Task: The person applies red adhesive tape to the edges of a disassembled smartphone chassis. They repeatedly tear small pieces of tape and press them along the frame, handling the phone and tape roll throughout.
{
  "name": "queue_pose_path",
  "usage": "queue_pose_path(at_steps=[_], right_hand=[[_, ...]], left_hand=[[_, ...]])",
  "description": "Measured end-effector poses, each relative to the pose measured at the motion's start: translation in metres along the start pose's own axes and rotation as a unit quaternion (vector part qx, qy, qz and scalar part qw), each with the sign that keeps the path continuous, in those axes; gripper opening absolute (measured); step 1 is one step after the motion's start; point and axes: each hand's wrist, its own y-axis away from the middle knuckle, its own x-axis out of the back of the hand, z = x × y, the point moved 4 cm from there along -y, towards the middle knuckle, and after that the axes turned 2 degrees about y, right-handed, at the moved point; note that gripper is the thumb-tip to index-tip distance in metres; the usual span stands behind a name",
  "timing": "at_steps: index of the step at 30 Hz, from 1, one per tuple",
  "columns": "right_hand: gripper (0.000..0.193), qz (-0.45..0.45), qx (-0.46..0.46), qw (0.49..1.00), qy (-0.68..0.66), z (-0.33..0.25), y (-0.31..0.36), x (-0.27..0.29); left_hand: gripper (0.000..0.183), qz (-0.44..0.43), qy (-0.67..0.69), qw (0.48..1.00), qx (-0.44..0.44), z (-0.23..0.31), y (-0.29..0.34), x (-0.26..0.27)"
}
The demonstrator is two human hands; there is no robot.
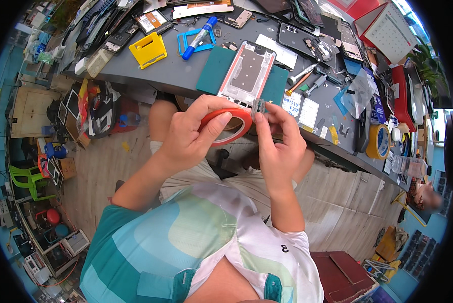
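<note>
A roll of red tape (242, 114) is gripped in my left hand (191, 129), thumb on its side and fingers behind it. Between the thumb and fingers of my right hand (282, 144) is a razor blade (258, 107), upright beside the roll's right edge. Just beyond both hands lies a phone frame (246, 73), its inner side up, with reddish strips along its long edges. It rests on a green mat (209, 70) at the desk's near edge. My left fingertips are partly hidden behind the roll.
A yellow plastic holder (148, 50) and a blue marker (200, 38) lie left of the mat. Screwdrivers (303, 74) and a dark phone housing (297, 40) are to the right. Farther right are a yellow tape roll (378, 141) and a desk calendar (389, 33).
</note>
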Motion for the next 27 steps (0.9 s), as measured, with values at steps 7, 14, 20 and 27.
queue_pose_path(at_steps=[7, 14, 20, 27], right_hand=[[0.027, -0.059, 0.068, 0.992, 0.085, -0.019, -0.017, 0.011], [0.023, -0.115, 0.113, 0.982, 0.099, -0.023, -0.031, 0.012], [0.021, -0.148, 0.158, 0.967, 0.133, -0.027, -0.042, 0.012], [0.016, -0.18, 0.199, 0.952, 0.149, -0.035, -0.054, 0.012]], left_hand=[[0.025, -0.013, -0.004, 1.0, -0.008, 0.002, 0.0, 0.002], [0.026, -0.024, -0.015, 0.999, -0.026, -0.001, -0.002, 0.005], [0.025, -0.032, -0.009, 0.999, -0.032, 0.004, -0.004, 0.003], [0.026, -0.032, -0.02, 0.998, -0.043, 0.002, -0.004, 0.004]])
